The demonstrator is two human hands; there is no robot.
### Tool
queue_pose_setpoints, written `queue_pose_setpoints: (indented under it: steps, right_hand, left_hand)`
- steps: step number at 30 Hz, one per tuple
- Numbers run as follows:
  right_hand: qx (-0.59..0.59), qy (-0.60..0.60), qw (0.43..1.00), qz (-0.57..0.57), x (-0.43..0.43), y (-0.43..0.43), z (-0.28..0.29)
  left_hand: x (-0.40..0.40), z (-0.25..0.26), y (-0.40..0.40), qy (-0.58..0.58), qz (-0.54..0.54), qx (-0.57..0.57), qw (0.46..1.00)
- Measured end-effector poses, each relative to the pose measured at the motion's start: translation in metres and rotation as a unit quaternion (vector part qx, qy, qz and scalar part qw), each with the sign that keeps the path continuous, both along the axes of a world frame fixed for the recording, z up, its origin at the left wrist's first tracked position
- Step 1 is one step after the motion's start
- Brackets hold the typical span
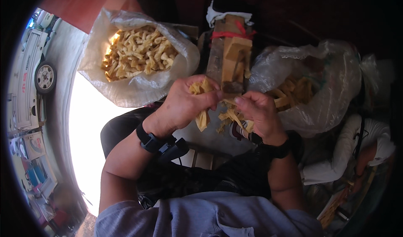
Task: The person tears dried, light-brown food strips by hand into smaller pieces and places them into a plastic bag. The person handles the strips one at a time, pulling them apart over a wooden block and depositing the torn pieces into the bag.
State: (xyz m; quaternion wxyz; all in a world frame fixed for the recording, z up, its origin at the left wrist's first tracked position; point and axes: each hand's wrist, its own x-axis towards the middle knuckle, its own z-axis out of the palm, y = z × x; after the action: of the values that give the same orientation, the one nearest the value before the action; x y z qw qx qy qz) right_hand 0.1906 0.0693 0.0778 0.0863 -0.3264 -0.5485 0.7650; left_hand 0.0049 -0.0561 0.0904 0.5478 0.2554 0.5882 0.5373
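Note:
My left hand [185, 103] is closed around a crumpled yellow strip [202, 122], which looks like tofu skin. One end of it bulges above the fist and another hangs below. Thumb and fingertips of my right hand [263, 114] pinch a thin piece stretched between the two hands. More yellow strips [234, 115] show just under the right fingers; whether that hand holds them too is unclear. Beyond my hands stands a narrow wooden stand [233, 60], with a block on it, a red tie [233, 34] around it and white cloth [217, 16] at its far end.
A white woven sack [138, 93] at left holds many knotted yellow pieces [141, 52]. To the right, a clear plastic bag [333, 101] contains loose yellow strips [294, 90]. Another person's white sleeve [330, 169] appears at lower right. A parked vehicle [26, 79] is outside at far left.

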Motion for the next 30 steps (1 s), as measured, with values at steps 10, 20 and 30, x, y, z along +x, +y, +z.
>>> queue_pose_setpoints:
  steps: [10, 20, 30]
  right_hand:
    - [0.447, -0.182, 0.867, -0.122, -0.028, 0.043, -0.071]
    - [0.521, 0.142, 0.842, 0.019, -0.027, -0.004, -0.013]
    - [0.406, 0.183, 0.892, -0.075, -0.011, 0.014, -0.013]
  left_hand:
    - [-0.005, -0.081, 0.051, 0.165, 0.038, -0.001, 0.986]
    - [0.022, -0.030, 0.016, -0.220, 0.043, 0.005, 0.975]
    - [0.019, -0.011, 0.009, 0.104, -0.143, -0.100, 0.979]
